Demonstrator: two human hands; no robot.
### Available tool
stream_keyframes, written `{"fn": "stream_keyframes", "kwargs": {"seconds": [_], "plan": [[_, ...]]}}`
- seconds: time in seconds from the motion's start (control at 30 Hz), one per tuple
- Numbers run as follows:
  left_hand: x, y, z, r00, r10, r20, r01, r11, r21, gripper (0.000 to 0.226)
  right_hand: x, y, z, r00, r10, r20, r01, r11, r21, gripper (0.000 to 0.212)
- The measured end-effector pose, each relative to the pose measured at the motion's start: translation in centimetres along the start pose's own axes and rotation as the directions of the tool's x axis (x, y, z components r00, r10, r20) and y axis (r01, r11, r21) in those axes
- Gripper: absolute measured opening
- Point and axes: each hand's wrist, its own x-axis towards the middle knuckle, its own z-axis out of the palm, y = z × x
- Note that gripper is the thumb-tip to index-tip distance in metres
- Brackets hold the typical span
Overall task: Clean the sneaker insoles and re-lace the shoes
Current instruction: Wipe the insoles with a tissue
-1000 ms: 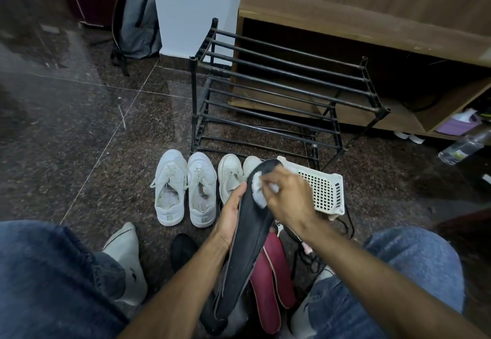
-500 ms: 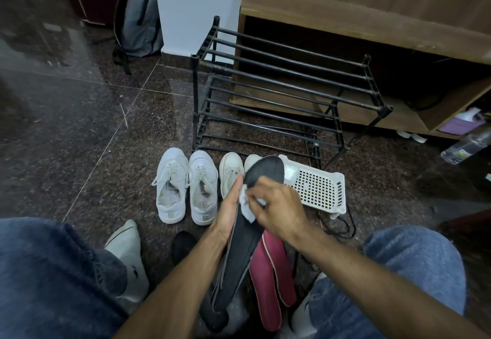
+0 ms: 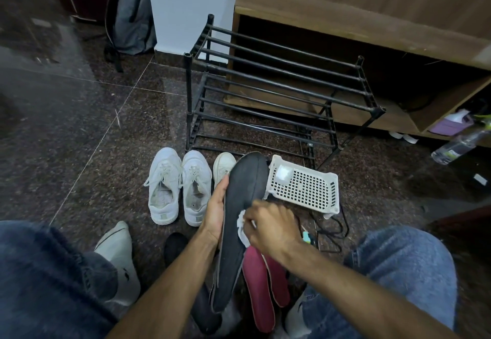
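My left hand [image 3: 216, 212] holds a long black insole [image 3: 240, 213] by its left edge, toe end pointing away from me. My right hand [image 3: 271, 225] pinches a white wipe [image 3: 242, 228] and presses it on the middle of the insole. Two maroon insoles [image 3: 261, 283] lie on the floor under my right forearm. A pair of white laced sneakers [image 3: 176, 185] stands on the floor to the left. The toe of another white sneaker [image 3: 223, 166] shows behind my left hand.
A white perforated plastic basket [image 3: 305, 187] lies right of the insole, with a black metal shoe rack [image 3: 268, 94] behind it. A plastic bottle [image 3: 457, 146] lies at far right. Dark cables [image 3: 329, 229] trail near my right knee. A grey backpack [image 3: 131, 11] leans at the back.
My right hand has wiped down the black insole from its toe end toward the middle. My left hand keeps its hold on the insole's edge.
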Motion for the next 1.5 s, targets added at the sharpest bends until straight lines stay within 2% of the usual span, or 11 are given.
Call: {"fn": "stream_keyframes", "kwargs": {"seconds": [0.17,0.3,0.4,0.57,0.73,0.83,0.97,1.03,1.2,1.4,1.5], "plan": [[-0.1,-0.3,0.4,0.999,-0.039,0.005,0.039,0.999,-0.009,0.049,3.5,1.7,-2.2,0.996,0.069,-0.061,-0.075,0.991,-0.113,0.025],[-0.2,-0.4,0.3,0.997,-0.081,0.014,0.081,0.997,0.002,0.058,5.9,2.3,-3.3,0.964,0.221,-0.152,-0.227,0.973,-0.027,0.021],[-0.4,0.1,0.3,0.999,-0.025,-0.024,0.024,0.999,-0.031,0.049,3.5,0.6,-1.7,0.99,0.111,-0.092,-0.114,0.993,-0.027,0.022],[-0.6,0.2,-0.1,0.993,-0.091,-0.07,0.088,0.995,-0.046,0.067,-1.4,-0.5,-0.6,0.991,-0.074,0.111,0.075,0.997,-0.005,0.023],[-0.5,-0.6,0.7,0.998,-0.042,-0.043,0.04,0.999,-0.034,0.053,2.9,1.6,-1.9,0.994,0.064,-0.091,-0.067,0.997,-0.033,0.023],[-0.4,-0.1,0.2,0.997,-0.019,-0.077,0.016,0.999,-0.046,0.054,2.2,0.8,-1.6,1.0,0.007,-0.001,-0.007,1.0,-0.023,0.021],[-0.6,1.2,-0.6,0.995,-0.062,-0.073,0.062,0.998,-0.002,0.073,-2.3,-0.9,-1.4,0.953,-0.24,0.185,0.235,0.971,0.049,0.022],[-0.6,1.2,-0.3,0.996,-0.058,-0.072,0.057,0.998,-0.01,0.076,-2.0,-0.4,-1.8,0.957,-0.248,0.152,0.248,0.969,0.022,0.023],[-0.7,0.4,0.5,0.997,0.009,-0.075,-0.012,0.999,-0.032,0.06,2.1,0.8,-2.4,0.999,-0.03,-0.041,0.031,0.999,0.017,0.021],[-0.8,1.5,-0.7,0.995,-0.042,-0.086,0.04,0.999,-0.027,0.08,-2.0,-1.3,-1.5,0.942,-0.288,0.174,0.284,0.958,0.049,0.022],[-0.7,1.1,-0.6,0.996,-0.037,-0.087,0.033,0.999,-0.039,0.08,-1.3,-0.7,-1.4,0.956,-0.26,0.139,0.258,0.966,0.031,0.023]]}}
